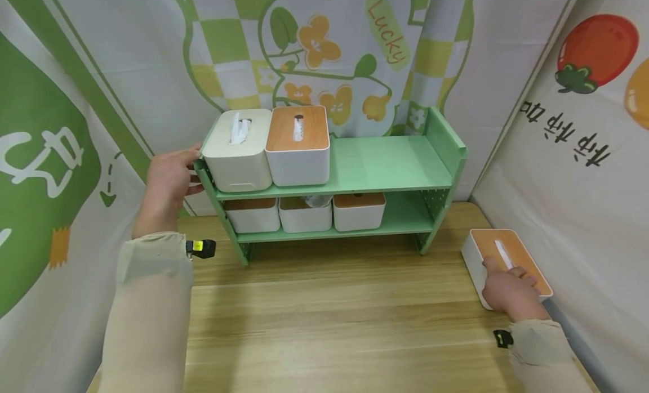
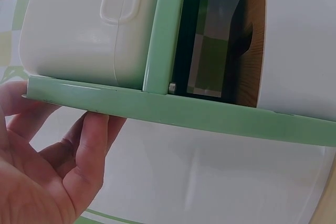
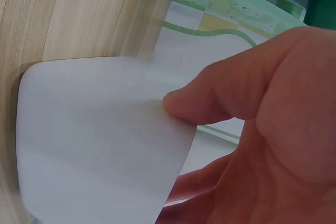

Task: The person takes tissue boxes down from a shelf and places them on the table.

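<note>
At the left end of the green shelf, my left hand holds the side panel's edge, fingers bent. In the left wrist view some fingertips touch the panel's outer face, and part of the hand is hidden behind its end. My right hand grips a white tissue box with a wood-look lid, on the table at the right. Its thumb presses the white side wall while the other fingers lie over the lid. A cream tissue box stands on the top tier nearest my left hand.
Beside the cream box is another wood-lidded tissue box. Three white boxes, one of them this box, sit on the lower tier. The wooden table extends in front. Printed curtains close in the back and sides.
</note>
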`<action>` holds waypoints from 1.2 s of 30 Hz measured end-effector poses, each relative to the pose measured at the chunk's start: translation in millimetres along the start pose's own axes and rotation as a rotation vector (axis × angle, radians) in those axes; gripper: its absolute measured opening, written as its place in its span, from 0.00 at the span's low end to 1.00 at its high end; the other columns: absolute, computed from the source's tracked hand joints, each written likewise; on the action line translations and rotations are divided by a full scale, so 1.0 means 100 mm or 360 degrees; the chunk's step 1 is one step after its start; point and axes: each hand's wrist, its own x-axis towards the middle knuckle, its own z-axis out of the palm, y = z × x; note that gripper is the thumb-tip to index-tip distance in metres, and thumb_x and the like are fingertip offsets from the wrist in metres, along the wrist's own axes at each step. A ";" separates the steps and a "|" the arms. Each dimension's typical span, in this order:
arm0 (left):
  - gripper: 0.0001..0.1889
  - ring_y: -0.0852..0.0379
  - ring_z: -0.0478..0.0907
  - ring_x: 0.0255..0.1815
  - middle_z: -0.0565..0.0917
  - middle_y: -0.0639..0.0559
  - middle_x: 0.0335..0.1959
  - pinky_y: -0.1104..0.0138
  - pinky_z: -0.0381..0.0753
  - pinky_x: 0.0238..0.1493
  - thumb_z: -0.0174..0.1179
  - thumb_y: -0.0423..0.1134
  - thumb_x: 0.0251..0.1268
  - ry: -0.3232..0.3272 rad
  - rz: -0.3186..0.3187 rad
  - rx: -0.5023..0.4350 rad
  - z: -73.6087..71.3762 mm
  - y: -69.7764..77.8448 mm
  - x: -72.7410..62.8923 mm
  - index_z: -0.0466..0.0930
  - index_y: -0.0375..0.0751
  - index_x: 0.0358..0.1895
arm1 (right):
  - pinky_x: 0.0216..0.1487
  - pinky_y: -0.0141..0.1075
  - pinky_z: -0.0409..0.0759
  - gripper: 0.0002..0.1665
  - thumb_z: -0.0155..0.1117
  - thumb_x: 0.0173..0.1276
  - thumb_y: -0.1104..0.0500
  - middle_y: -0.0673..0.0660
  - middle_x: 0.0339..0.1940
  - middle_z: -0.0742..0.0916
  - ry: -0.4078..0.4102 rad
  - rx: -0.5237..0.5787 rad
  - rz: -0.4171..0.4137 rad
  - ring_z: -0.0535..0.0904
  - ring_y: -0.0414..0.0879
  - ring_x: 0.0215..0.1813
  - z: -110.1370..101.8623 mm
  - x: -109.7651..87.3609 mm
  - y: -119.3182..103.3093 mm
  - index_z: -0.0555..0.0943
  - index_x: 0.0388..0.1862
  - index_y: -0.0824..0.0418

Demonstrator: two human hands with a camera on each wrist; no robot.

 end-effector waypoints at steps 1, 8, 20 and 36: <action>0.23 0.56 0.78 0.47 0.68 0.61 0.72 0.69 0.83 0.40 0.46 0.55 0.80 0.0000 0.0003 -0.0001 0.00 0.00 0.00 0.70 0.57 0.72 | 0.50 0.84 0.50 0.31 0.42 0.71 0.67 1.01 0.54 0.44 0.0000 -0.0004 -0.0002 0.38 0.98 0.56 0.00 0.00 0.00 0.51 0.71 0.66; 0.24 0.55 0.79 0.47 0.66 0.63 0.73 0.70 0.83 0.40 0.48 0.55 0.78 -0.0003 -0.0001 -0.0046 0.00 0.01 0.00 0.70 0.56 0.72 | 0.51 0.84 0.46 0.28 0.39 0.71 0.66 1.02 0.54 0.43 0.0051 0.0020 -0.0008 0.36 0.98 0.56 0.03 0.00 0.00 0.51 0.69 0.67; 0.23 0.56 0.79 0.46 0.68 0.63 0.72 0.69 0.83 0.40 0.48 0.56 0.79 0.0008 -0.0022 -0.0011 0.00 0.02 0.00 0.71 0.59 0.71 | 0.50 0.86 0.41 0.24 0.36 0.71 0.66 1.03 0.52 0.43 0.0135 0.0034 0.0034 0.34 0.99 0.56 0.11 0.03 0.00 0.51 0.66 0.67; 0.23 0.57 0.83 0.41 0.71 0.57 0.71 0.68 0.83 0.40 0.47 0.56 0.79 0.0037 -0.0013 0.0014 0.02 -0.01 0.00 0.71 0.59 0.71 | 0.40 0.64 0.75 0.35 0.54 0.70 0.54 0.84 0.52 0.76 0.0455 -0.0028 -0.0230 0.68 0.77 0.56 -0.10 -0.16 -0.43 0.63 0.70 0.72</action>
